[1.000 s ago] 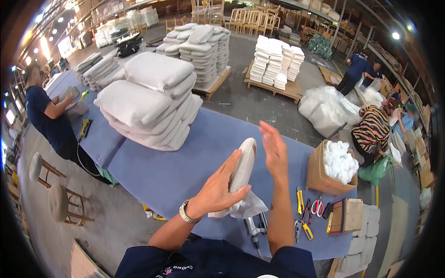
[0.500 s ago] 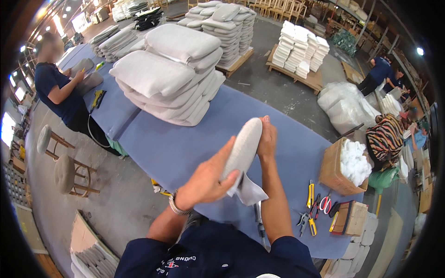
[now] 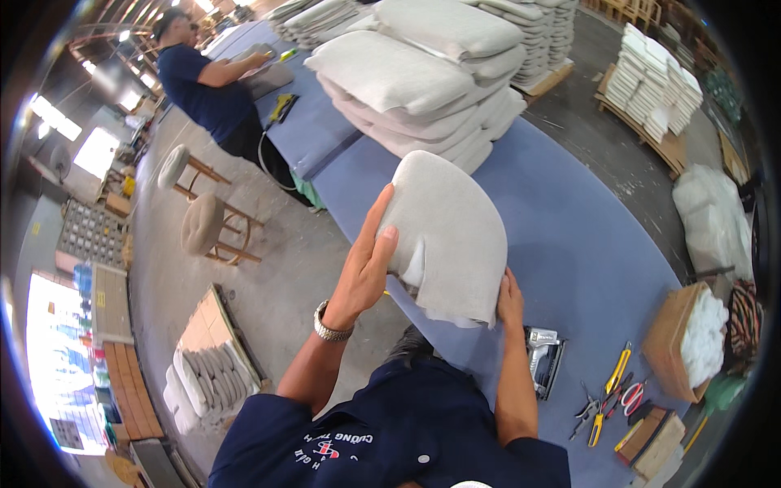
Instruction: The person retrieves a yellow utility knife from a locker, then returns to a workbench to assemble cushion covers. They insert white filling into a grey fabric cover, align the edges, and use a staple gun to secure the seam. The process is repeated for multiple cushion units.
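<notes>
A light grey fabric-covered seat cushion is held up above the near edge of the blue table, its broad face turned toward me. My left hand grips its left side, thumb on the near face beside an opening in the fabric that shows white padding. On the lower right edge, my right hand holds the cushion, with part of the fingers hidden behind it. Loose fabric hangs along the bottom edge. To the right of my right forearm lies a staple gun.
A tall stack of grey cushions stands on the table beyond. Right of the staple gun lie a yellow utility knife, red-handled scissors and a cardboard box of white stuffing. Stools and a co-worker are at left.
The cushion has turned from edge-on to showing its broad face. My right hand has slid from its top end to its lower right edge. The view has swung left.
</notes>
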Demonstrator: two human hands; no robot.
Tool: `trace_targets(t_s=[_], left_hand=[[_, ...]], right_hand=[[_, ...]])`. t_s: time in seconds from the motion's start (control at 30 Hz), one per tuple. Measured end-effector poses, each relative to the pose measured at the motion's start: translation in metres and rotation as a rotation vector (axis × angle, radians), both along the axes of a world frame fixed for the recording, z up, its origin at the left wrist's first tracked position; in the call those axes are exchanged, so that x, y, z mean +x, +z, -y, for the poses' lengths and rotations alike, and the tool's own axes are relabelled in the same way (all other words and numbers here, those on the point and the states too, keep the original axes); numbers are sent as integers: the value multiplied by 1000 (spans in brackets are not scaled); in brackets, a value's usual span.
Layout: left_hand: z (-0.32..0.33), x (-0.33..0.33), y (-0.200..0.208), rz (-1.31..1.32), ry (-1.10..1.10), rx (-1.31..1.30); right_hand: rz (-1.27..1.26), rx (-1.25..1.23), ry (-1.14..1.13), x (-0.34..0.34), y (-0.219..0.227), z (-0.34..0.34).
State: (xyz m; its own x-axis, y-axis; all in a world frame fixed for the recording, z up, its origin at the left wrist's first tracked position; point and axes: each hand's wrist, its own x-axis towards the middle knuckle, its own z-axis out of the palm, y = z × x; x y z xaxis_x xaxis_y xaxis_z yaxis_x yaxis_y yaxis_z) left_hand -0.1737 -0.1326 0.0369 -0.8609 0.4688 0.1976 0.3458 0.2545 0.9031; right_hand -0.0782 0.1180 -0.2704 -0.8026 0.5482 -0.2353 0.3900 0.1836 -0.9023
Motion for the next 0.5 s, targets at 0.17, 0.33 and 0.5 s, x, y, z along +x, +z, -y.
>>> trace_targets(t_s=[0.17,0.33,0.5], left_hand=[[13,-16,-16,199,188,100],[38,-40,-45,704,424,479],[65,-7,-93,954,596,727]], right_hand=[[-110,36,-206,49,14,-6],[-454,62,-210,57,104,9],[-647,440,179,10,214,62]])
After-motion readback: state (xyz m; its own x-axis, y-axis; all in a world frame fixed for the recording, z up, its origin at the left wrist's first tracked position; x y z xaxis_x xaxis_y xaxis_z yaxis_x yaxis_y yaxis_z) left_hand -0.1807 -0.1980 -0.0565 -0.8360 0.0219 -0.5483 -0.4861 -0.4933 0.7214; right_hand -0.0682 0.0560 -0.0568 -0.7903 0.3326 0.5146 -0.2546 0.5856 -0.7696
